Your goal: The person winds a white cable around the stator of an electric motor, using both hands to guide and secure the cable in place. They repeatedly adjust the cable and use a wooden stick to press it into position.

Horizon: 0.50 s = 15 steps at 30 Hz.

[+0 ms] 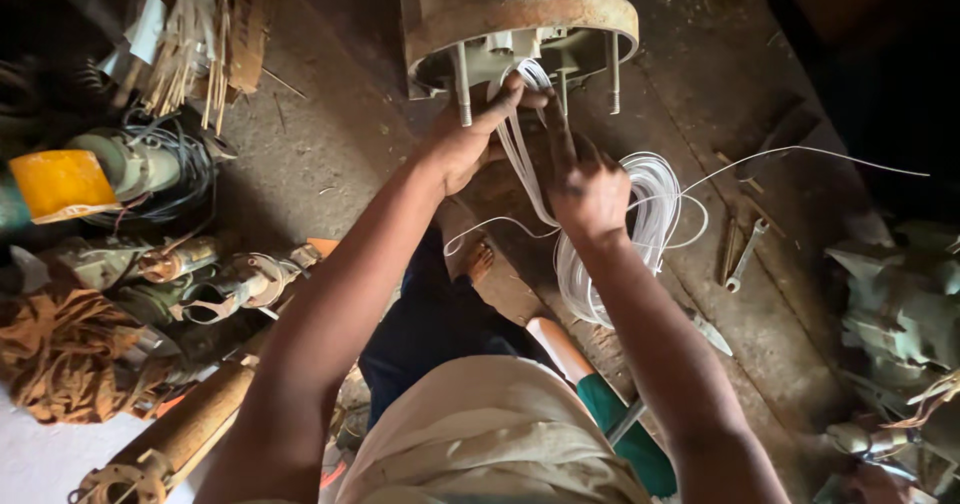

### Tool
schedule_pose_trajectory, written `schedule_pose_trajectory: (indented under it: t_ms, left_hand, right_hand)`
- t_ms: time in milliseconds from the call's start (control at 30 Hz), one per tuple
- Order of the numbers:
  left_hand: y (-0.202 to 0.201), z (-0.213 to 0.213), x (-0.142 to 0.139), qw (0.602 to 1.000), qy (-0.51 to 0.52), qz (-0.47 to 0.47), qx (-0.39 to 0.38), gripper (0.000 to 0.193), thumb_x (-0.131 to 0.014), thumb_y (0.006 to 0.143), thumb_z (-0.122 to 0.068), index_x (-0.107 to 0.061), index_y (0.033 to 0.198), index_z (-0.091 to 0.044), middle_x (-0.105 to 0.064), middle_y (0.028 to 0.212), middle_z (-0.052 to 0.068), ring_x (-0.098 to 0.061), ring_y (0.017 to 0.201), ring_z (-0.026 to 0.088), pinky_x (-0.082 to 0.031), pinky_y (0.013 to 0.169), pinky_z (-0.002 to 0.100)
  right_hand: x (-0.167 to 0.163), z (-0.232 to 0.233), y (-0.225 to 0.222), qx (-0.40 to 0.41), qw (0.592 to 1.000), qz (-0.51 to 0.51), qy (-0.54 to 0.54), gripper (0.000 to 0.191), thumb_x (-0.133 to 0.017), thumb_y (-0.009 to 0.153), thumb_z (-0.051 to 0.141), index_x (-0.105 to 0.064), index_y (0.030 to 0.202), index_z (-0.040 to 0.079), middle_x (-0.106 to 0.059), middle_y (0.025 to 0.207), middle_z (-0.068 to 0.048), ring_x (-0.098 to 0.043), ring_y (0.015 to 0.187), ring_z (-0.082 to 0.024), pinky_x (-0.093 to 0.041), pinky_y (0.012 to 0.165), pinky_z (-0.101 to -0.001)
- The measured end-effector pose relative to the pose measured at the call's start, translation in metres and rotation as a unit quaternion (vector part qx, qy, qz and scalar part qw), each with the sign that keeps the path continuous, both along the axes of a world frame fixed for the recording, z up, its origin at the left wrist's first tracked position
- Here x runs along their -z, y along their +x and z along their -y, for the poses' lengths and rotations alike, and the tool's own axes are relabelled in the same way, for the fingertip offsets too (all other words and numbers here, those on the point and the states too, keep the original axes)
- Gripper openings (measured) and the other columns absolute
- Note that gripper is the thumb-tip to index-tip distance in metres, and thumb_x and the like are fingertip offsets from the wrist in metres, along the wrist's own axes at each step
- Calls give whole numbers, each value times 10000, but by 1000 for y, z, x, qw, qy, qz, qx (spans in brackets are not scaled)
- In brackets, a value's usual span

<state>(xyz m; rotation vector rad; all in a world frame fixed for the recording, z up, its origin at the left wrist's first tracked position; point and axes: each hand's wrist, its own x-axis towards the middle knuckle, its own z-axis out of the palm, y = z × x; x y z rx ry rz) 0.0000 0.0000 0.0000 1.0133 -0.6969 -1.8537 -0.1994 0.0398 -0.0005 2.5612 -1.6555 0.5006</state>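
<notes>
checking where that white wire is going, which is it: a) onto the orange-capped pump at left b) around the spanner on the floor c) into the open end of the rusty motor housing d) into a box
c: both hands, left hand and right hand, feed the white wire up from the coil on the floor into the open end of the rusty motor housing.
</notes>
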Motion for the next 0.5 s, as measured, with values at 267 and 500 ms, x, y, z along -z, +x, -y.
schedule_pose_trajectory:
  t_ms: [267, 500]
  left_hand:
    - [-3, -106, 21, 705, -340, 595, -184, 434, -628, 1070, -94, -482, 1467, -189, -468, 1456, 96, -652, 1055, 287, -578, 862, 392]
    - [-31, -112, 31, 459, -378, 802, -55, 569, -682, 955, -67, -555, 1497, -184, -370, 1623, 184, -671, 1106, 403, -620, 796, 457]
  right_hand:
    - [-1, -29, 23, 9, 994, 103, 33, 628, -686, 1017, 175, -455, 1601, 204, -748, 1095, -199, -741, 770, -400, -595, 643, -504]
    - [8, -27, 19, -3, 991, 135, 9, 596, -674, 1015, 169, -463, 1567, 246, -730, 1125, -237, -736, 843, -409, -607, 695, -497]
